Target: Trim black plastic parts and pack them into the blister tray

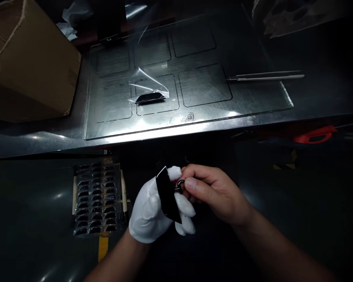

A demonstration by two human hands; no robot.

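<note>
My left hand [153, 211], in a white glove, grips a flat, glossy black curved piece [167, 196] by its edges, held upright below the table edge. My bare right hand [214, 192] is pinched at the piece's right edge on a small dark ring-like part [180, 185]; what exactly it is I cannot make out. On the metal plate [253, 98] above lies another black piece [149, 98] with a clear film [148, 80] peeled up over it.
A tray of several black pieces [96, 199] sits at lower left. A cardboard box [29, 58] stands at upper left. Long tweezers [264, 76] lie on the plate's right side. An orange-handled tool [314, 135] rests beyond the table edge at right.
</note>
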